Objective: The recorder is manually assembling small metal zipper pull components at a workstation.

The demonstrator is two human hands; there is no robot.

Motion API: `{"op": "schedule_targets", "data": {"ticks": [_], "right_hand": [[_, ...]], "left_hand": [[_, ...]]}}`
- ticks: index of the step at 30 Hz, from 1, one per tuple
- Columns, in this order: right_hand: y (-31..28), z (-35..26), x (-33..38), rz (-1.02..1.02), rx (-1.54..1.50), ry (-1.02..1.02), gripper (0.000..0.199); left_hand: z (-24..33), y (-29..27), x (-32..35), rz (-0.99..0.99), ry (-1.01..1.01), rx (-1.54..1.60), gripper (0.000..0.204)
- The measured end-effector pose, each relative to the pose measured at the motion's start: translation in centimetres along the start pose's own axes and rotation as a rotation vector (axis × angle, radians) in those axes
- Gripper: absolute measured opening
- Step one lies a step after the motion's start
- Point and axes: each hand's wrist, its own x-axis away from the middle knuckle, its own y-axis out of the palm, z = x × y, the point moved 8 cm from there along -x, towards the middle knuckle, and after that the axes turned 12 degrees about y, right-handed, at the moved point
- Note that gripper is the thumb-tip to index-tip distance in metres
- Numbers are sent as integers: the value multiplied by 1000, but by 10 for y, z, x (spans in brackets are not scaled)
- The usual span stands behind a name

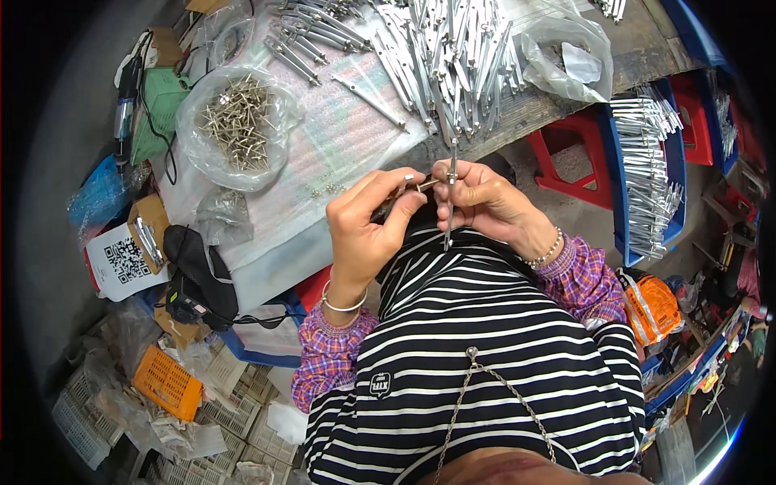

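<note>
My left hand (368, 226) pinches a small metal pin (408, 187) between thumb and fingers, its tip pointing right. My right hand (485, 202) grips a slim metal rod piece (451, 194) held upright, the pin meeting it near its top. Both hands hover close together above my striped shirt, just in front of the table edge. A big heap of similar metal rod pieces (453, 56) lies on the table beyond my hands.
A clear bag of small metal pins (236, 121) sits on the white foam sheet (323, 153) at left. Another plastic bag (566, 56) lies at right. A blue crate of finished metal pieces (647, 170) and red stools (578, 153) stand right. Baskets clutter the floor lower left.
</note>
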Motion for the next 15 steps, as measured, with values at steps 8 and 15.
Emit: {"op": "schedule_targets", "data": {"ticks": [8, 15], "right_hand": [[-9, -4, 4, 53, 0, -50, 21], [-10, -5, 4, 112, 31, -79, 21]], "left_hand": [[5, 0, 3, 10, -65, 21, 18], [12, 6, -1, -2, 16, -6, 17]]}}
